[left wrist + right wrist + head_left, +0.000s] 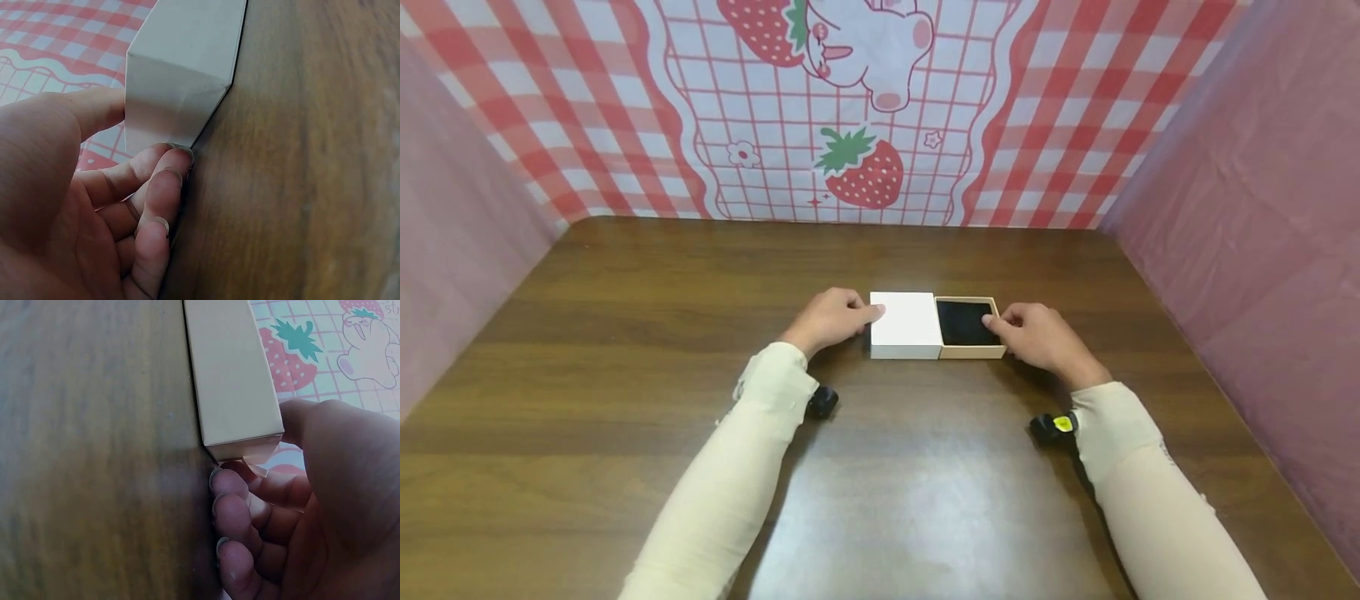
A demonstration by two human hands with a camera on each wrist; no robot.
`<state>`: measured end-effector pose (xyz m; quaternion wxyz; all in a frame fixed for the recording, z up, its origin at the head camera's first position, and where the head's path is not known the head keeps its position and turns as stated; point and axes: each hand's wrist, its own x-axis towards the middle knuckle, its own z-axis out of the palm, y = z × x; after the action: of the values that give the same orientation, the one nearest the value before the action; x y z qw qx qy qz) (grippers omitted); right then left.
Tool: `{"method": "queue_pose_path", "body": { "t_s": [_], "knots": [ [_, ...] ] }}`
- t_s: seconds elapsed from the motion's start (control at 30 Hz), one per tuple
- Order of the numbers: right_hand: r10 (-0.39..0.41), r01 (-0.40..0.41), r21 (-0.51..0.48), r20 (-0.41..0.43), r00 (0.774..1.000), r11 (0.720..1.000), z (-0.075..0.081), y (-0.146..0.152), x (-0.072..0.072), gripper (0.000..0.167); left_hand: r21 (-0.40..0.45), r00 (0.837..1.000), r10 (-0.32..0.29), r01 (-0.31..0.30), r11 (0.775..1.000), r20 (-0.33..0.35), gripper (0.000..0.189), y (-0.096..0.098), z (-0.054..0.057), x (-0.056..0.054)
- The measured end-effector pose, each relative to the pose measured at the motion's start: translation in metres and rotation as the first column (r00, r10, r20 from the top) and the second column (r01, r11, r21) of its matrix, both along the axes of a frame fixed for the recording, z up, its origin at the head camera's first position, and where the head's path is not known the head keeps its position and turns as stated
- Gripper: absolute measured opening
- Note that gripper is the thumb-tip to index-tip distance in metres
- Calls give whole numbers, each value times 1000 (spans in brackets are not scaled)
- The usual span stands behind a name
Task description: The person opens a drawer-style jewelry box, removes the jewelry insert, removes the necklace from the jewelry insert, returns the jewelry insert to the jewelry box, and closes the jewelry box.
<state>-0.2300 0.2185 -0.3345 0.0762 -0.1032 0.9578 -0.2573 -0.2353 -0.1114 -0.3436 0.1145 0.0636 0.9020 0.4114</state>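
Note:
A white box sleeve (905, 321) lies flat on the table, and a tan inner drawer (972, 352) sticks out of its right side. Inside the drawer is a black lining or pad (962, 323). My left hand (831, 319) grips the sleeve's left end, thumb on the top edge and fingers curled low against the end wall (162, 109). At the drawer's right end, my right hand (1037, 335) pinches the wall, its thumb reaching over the rim. A small tan flap (256, 470) shows by the right fingers in the right wrist view. The sleeve hides the drawer's left part.
The brown wooden table (880, 467) extends around the box. Behind it hangs a red-and-white checked cloth (1060, 125) with strawberries, and pink cloth (1247, 208) borders the sides. Each wrist carries a small black camera (823, 402).

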Motion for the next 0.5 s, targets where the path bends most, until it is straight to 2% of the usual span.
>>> {"method": "queue_pose_path", "body": {
  "t_s": [0.1,0.3,0.5],
  "knots": [
    [-6,6,-8,-3,1000,1000,-1,0,0,49,4,1000,-2,2,1000,2,42,0,0,0],
    [7,-9,-33,-39,999,999,0,-1,-2,43,2,1000,3,-3,1000,-6,42,0,1,-1],
    [13,-14,-29,-24,1000,1000,0,-1,-1,43,-4,1000,9,-9,1000,3,42,1,-1,-1]
  ]
}}
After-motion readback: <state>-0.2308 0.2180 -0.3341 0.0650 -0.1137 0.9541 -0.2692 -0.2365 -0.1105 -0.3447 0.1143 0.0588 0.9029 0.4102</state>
